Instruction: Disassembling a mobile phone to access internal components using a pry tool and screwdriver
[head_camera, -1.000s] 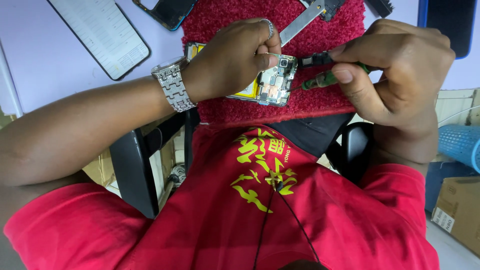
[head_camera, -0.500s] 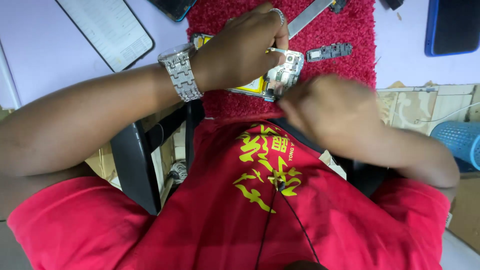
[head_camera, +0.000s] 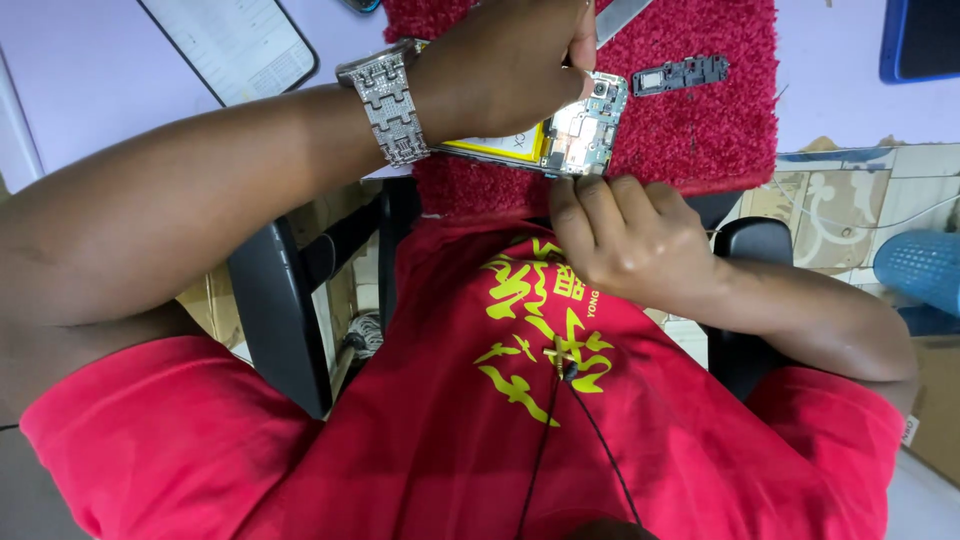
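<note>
Looking down past our red shirt (head_camera: 560, 440), we saw the opened phone (head_camera: 560, 135) lying at the near edge of the red shaggy mat (head_camera: 700, 130) on the pale counter (head_camera: 100, 100). Its back was off, showing the circuit board with the camera lens at one end and a yellow battery beside it.

Our left hand (head_camera: 505, 60) rested on top of the phone, its grip closed over the far side of the body, pinning it to the mat. A sparkling metal watch (head_camera: 388, 100) sat on that wrist. A flat metal tool blade (head_camera: 622, 15) showed just beyond the knuckles, though we could not tell whether the hand held it.

Our right hand (head_camera: 625, 235) came up from below, fingertips (head_camera: 590, 190) bunched together and touching the near edge of the board. Whether anything small was pinched in that grip we could not tell.

A small dark plastic cover piece (head_camera: 680, 75) lay on the mat, just beside the phone. A second phone (head_camera: 235, 45), screen up, lay on the counter well apart. A blue basket (head_camera: 920, 270) stood on the floor.
</note>
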